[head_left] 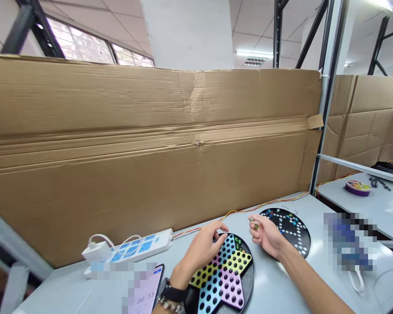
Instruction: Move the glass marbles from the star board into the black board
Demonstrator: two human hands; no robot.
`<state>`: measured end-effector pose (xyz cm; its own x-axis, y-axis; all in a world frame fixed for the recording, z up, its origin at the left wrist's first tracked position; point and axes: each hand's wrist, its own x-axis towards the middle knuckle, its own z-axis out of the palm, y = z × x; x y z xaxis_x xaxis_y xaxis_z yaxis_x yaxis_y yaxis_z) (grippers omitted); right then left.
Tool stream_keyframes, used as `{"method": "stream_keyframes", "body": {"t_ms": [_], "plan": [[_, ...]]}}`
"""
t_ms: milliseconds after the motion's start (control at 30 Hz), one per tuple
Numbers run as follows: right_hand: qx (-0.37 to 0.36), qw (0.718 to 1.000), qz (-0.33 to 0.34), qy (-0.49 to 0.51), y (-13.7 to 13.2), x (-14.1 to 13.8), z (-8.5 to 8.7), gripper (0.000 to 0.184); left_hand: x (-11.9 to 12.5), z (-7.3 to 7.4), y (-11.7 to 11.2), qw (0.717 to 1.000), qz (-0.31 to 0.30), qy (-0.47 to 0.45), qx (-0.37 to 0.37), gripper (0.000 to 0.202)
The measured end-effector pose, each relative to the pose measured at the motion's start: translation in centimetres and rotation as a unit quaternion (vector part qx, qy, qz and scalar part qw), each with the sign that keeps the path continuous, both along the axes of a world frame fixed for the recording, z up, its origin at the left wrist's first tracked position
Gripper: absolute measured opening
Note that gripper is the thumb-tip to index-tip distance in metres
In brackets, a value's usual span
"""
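Note:
A star-shaped Chinese checkers board (232, 285), with blue, yellow and pink sections full of holes, lies on a round black base. Green and red marbles (239, 246) sit at its far right rim. My left hand (205, 246) hovers over the board's left and far part, thumb and forefinger apart, with no object showing between them; its other fingers are partly hidden. To the right of the board, my right hand (265, 233) is raised palm up, fingers curled round small greenish marbles (256, 226). Behind it lies a round black tray (298, 231) with white spots and bluish marbles.
On the left are a white power strip (150, 245) with plugs and a phone (147, 292) showing a timer. A cardboard wall (150, 183) closes off the back, with thin wires (249, 210) along its foot. A blurred item (350, 242) lies right.

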<state>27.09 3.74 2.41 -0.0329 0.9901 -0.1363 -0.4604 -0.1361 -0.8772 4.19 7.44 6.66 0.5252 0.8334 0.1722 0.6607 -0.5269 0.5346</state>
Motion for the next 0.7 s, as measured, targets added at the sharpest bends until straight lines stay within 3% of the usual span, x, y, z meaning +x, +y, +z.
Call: {"method": "stream_keyframes", "body": {"t_ms": [100, 200, 267, 333, 400, 467, 567, 700], "plan": [[-0.039, 0.998, 0.000, 0.057, 0.1, 0.6, 0.1, 0.034, 0.0, 0.1, 0.0, 1.000, -0.005, -0.001, 0.000, 0.025], [-0.036, 0.993, -0.016, -0.109, 0.3, 0.3, -0.9, 0.028, 0.0, -0.1, 0.0, 1.000, -0.003, -0.001, 0.000, 0.024], [0.030, 0.953, -0.030, -0.302, 0.2, -0.4, -1.7, 0.026, -0.1, -0.2, 0.1, 1.000, -0.007, 0.002, 0.000, 0.024], [0.098, 0.878, -0.019, -0.468, -0.1, -1.2, -2.3, 0.028, -0.1, -0.2, 0.1, 1.000, -0.013, 0.005, -0.002, 0.024], [0.122, 0.810, 0.014, -0.573, -0.7, -2.0, -2.4, 0.030, -0.1, -0.2, 0.0, 1.000, -0.016, 0.005, -0.002, 0.024], [0.121, 0.762, 0.040, -0.635, -1.4, -2.5, -2.2, 0.028, 0.0, 0.0, -0.1, 1.000, -0.018, 0.005, -0.001, 0.024], [0.118, 0.722, 0.061, -0.679, -2.1, -2.8, -1.5, 0.024, 0.0, 0.1, -0.1, 1.000, -0.019, 0.008, -0.007, 0.025], [0.098, 0.714, 0.083, -0.689, -2.2, -2.7, -0.9, 0.025, 0.0, 0.1, -0.1, 1.000, -0.022, 0.011, -0.014, 0.024]]}}
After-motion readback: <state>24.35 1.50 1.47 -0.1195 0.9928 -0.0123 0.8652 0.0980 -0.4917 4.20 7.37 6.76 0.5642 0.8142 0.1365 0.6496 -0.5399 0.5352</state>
